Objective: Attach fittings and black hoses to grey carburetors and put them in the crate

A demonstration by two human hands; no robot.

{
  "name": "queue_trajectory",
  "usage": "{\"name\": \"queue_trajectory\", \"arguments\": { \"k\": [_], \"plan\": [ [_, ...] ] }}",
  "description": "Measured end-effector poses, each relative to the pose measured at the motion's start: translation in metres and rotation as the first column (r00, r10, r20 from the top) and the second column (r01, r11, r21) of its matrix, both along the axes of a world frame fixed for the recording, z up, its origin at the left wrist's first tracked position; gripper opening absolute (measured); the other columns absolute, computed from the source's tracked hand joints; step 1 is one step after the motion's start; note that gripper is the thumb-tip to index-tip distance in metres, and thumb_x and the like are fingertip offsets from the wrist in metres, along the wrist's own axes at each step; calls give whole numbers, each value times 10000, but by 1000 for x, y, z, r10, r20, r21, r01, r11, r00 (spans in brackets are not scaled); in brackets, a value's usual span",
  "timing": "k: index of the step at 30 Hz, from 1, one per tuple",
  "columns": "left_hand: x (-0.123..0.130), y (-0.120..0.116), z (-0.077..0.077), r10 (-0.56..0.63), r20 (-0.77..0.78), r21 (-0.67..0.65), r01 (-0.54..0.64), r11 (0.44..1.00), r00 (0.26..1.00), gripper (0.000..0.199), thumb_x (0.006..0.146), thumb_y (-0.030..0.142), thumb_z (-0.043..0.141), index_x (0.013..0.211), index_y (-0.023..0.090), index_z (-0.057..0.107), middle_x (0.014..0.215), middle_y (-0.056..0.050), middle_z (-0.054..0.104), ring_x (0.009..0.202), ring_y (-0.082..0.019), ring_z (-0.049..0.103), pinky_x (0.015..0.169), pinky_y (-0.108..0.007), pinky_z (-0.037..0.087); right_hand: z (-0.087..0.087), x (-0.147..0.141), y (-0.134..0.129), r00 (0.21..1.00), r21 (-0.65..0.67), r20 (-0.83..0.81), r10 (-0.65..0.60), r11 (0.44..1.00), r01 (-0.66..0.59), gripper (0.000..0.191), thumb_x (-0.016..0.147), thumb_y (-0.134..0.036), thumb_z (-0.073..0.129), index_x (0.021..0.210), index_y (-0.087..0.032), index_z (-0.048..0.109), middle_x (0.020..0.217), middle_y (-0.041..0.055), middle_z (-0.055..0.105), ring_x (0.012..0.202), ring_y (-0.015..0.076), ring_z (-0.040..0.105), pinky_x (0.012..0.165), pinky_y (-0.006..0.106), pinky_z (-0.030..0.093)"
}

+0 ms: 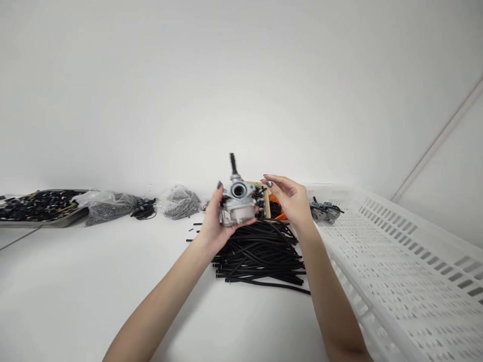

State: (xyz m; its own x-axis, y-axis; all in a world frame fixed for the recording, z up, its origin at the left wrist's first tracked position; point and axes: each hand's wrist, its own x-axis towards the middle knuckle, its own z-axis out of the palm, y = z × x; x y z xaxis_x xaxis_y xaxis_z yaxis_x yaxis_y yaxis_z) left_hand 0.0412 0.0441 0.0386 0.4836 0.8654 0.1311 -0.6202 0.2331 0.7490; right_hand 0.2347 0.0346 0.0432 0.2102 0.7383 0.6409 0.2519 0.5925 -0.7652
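Note:
A silver carburetor (238,207) with a black cap and stem on top is gripped in my left hand (214,226), raised above the table with its round bore towards me. My right hand (292,201) hovers just right of it, apart from the carburetor. Its thumb and fingertips come together in a pinch; whatever they may hold is too small to make out. Below both hands lies a pile of black rubber hoses (260,254). Behind the hands, partly hidden, are a wooden box (267,206) of small metal-and-black parts and an orange basket (279,216) with black pieces.
To the right stands a large white perforated plastic crate (396,256), with several carburetors (325,211) at its far left corner. Along the wall at left are a metal tray (68,220) of black parts, two plastic bags (179,202) of small parts, and a black bundle (144,208).

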Motion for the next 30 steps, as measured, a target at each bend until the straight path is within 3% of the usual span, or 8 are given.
{"name": "queue_trajectory", "arguments": {
  "k": [4, 7, 9, 13, 19, 25, 27, 30],
  "plan": [
    [-25, 12, 21, 358, 122, -206, -329, 922, 926, 471, 949, 576, 598, 1179, 171, 670, 1012, -87, 764, 867, -216, 773, 726, -302, 663, -10, 12, 14, 959, -121, 261, -112, 982, 147, 223, 927, -281, 662, 1107, -215, 776, 1168, 82, 795, 1106, 229, 737, 1050, 421, 536],
    [-47, 22, 30, 510, 170, -323, -441, 837, 843, 480, 943, 619, 586, 1133, 188, 681, 946, -69, 749, 875, -180, 763, 710, -212, 643, -22, 9, 26, 843, -282, 538, -18, 938, 200, 237, 948, -200, 602, 1117, -202, 768, 1144, 86, 797, 1054, 214, 744, 985, 373, 554],
    [-61, 25, 33, 564, 198, -355, -478, 803, 801, 478, 928, 642, 591, 1089, 203, 691, 938, -64, 743, 909, -177, 760, 709, -182, 633, -33, 4, 35, 765, -373, 636, 99, 907, 193, 183, 922, -173, 634, 1013, -199, 790, 1048, 82, 812, 971, 215, 755, 897, 337, 566],
    [-76, 26, 37, 624, 244, -357, -529, 770, 742, 453, 929, 647, 582, 1045, 224, 691, 936, -58, 744, 949, -179, 755, 709, -177, 632, -60, -7, 53, 668, -491, 692, 272, 856, 160, 41, 797, -163, 779, 789, -202, 767, 838, 38, 795, 793, 198, 738, 715, 272, 525],
    [-74, 24, 37, 650, 248, -355, -557, 751, 718, 432, 933, 632, 586, 1032, 222, 679, 919, -47, 739, 909, -164, 751, 710, -175, 622, -85, -14, 66, 601, -474, 761, 245, 842, 257, 56, 822, -157, 739, 841, -184, 694, 852, 39, 750, 782, 180, 673, 680, 258, 447],
    [-65, 25, 37, 627, 206, -338, -546, 767, 752, 426, 949, 608, 564, 1043, 203, 658, 868, -41, 723, 823, -150, 742, 676, -182, 616, -77, -14, 61, 577, -384, 804, 144, 867, 319, 103, 822, -125, 669, 750, -188, 631, 854, 56, 729, 819, 201, 662, 685, 269, 410],
    [-63, 25, 37, 629, 206, -368, -536, 759, 750, 422, 947, 597, 581, 1048, 195, 662, 863, -40, 724, 827, -159, 746, 674, -192, 623, -70, -11, 58, 585, -340, 806, 91, 880, 332, 61, 830, -136, 663, 838, -191, 640, 881, 54, 727, 849, 208, 663, 709, 272, 418],
    [-61, 24, 37, 629, 223, -410, -514, 753, 745, 429, 941, 585, 612, 1063, 179, 678, 871, -39, 734, 823, -170, 748, 673, -211, 633, -57, -5, 52, 609, -274, 793, -8, 888, 369, 252, 862, -147, 629, 1110, -193, 625, 897, 41, 721, 837, 210, 662, 729, 281, 431]
  ]
}}
